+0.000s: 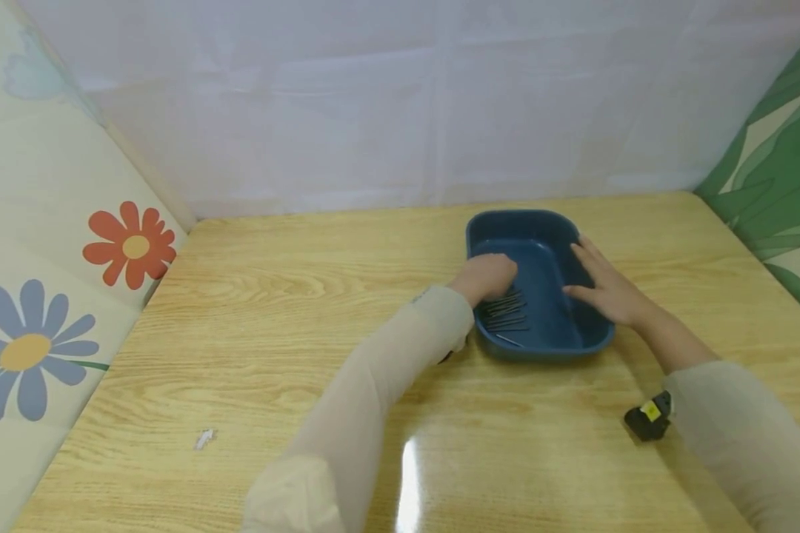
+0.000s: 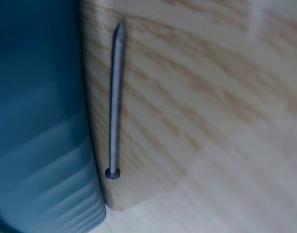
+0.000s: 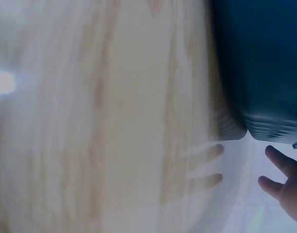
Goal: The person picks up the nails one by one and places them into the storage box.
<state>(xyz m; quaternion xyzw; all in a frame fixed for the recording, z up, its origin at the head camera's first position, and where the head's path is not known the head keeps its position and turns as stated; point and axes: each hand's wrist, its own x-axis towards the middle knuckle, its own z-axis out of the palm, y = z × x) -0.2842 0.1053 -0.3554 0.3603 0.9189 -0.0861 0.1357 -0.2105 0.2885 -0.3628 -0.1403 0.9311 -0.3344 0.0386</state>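
Note:
A deep blue plastic bin (image 1: 540, 296) stands on the wooden table, with several thin dark nails (image 1: 507, 323) lying roughly side by side along its left part. Reaching over the bin's left side, my left hand (image 1: 487, 275) is bent down close above the nails. Its fingertips are hidden below the hand, so I cannot tell what they hold. At the bin's right side, my right hand (image 1: 607, 289) has its fingers spread at the rim and its thumb over the inside. One loose nail (image 2: 115, 102) lies on the table beside the bin's wall in the left wrist view.
The wooden tabletop (image 1: 273, 296) runs back to a pale sheet (image 1: 320, 111). A small white mark (image 1: 204, 439) is at the front left. Flower-printed panels (image 1: 33, 185) border the left, leaf-printed ones (image 1: 787, 163) the right. A black wrist camera (image 1: 648, 418) hangs by the right sleeve.

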